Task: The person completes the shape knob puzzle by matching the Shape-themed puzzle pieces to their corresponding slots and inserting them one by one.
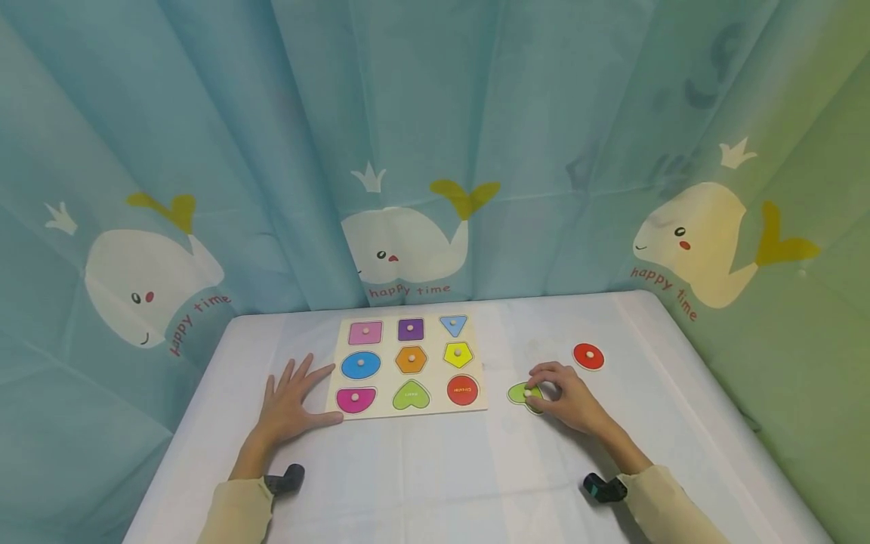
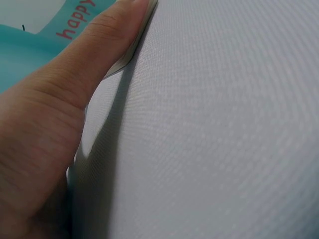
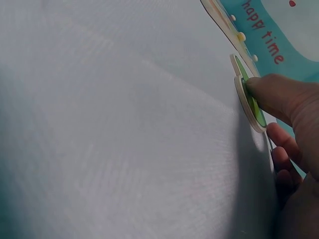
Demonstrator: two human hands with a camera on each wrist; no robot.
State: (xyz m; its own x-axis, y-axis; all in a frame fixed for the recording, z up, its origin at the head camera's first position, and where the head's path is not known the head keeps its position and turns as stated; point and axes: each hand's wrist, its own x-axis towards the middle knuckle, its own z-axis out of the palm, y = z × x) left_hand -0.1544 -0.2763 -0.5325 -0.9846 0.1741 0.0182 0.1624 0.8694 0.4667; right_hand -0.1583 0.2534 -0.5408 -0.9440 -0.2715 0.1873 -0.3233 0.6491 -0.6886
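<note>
A pale wooden shape-puzzle board (image 1: 438, 385) lies on the table, with knobbed pieces in most of its slots. The heart slot (image 1: 411, 395) and the round red slot (image 1: 463, 391) show printed words and no knob. My left hand (image 1: 287, 408) rests at the board's left edge, fingers spread, the thumb (image 2: 107, 37) touching its near corner. To the board's right, my right hand (image 1: 569, 399) pinches the knob of a green heart puzzle piece (image 1: 518, 393), also seen edge-on in the right wrist view. Whether this piece touches the cloth, I cannot tell.
A round red puzzle piece (image 1: 588, 356) with a knob lies beyond my right hand. White cloth (image 1: 435, 483) covers the table. Behind it hangs a blue-green curtain (image 1: 544, 151) printed with whales.
</note>
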